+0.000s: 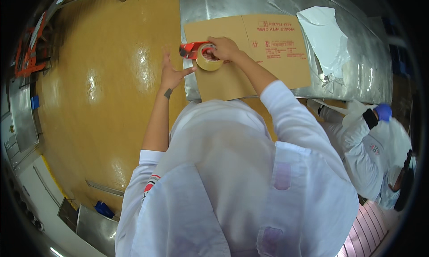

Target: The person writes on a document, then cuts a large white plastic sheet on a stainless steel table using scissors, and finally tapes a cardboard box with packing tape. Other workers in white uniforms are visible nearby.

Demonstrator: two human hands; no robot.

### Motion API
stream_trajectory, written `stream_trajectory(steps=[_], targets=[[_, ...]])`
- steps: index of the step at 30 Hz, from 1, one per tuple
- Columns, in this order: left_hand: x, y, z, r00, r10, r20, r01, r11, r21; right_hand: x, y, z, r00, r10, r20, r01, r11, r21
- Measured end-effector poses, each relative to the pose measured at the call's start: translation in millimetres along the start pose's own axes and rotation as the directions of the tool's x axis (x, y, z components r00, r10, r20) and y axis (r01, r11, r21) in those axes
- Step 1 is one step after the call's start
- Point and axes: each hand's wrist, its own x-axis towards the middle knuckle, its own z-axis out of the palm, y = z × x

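My right hand (pixel 225 49) grips a red tape dispenser (pixel 192 49) fitted with a large roll of clear-yellowish tape (pixel 208 65). The dispenser is over the left part of a flat brown cardboard sheet or folded carton (pixel 268 71) with red printing. Its cutter end points left, past the cardboard's edge. Just left of that edge, my left hand (pixel 172 74) is held with thumb and fingers spread and nothing visible in it. A dark patch shows on the left wrist.
The cardboard lies on a shiny metal table (pixel 366 78), with a crumpled white plastic sheet (pixel 325 40) to its right. A co-worker (pixel 371 145) in white with a blue glove is at the right. Yellowish floor (pixel 107 78) extends left toward an orange frame (pixel 31 51).
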Motion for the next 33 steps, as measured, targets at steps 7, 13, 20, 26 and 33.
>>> stream_trajectory(steps=[7,13,20,26,33], targets=[[7,-1,19,0.675,0.019,0.738,0.552,0.651,-0.522,-86,3,3,0.960,0.142,0.242,-0.281,0.485,0.829],[-13,18,45,0.637,0.222,0.738,0.669,0.316,-0.673,-144,-7,-10,0.959,0.144,0.245,-0.267,0.156,0.951],[-27,68,70,0.804,0.164,0.572,0.512,0.300,-0.805,-183,-47,8,0.974,0.168,-0.149,0.193,-0.290,0.937],[-74,103,99,0.903,0.187,0.387,0.167,0.678,-0.716,-165,-16,0,0.978,0.200,-0.063,0.178,-0.631,0.755],[-106,76,72,0.929,0.215,0.301,-0.047,0.876,-0.480,-184,-3,-36,0.902,0.429,-0.048,0.332,-0.617,0.714]])
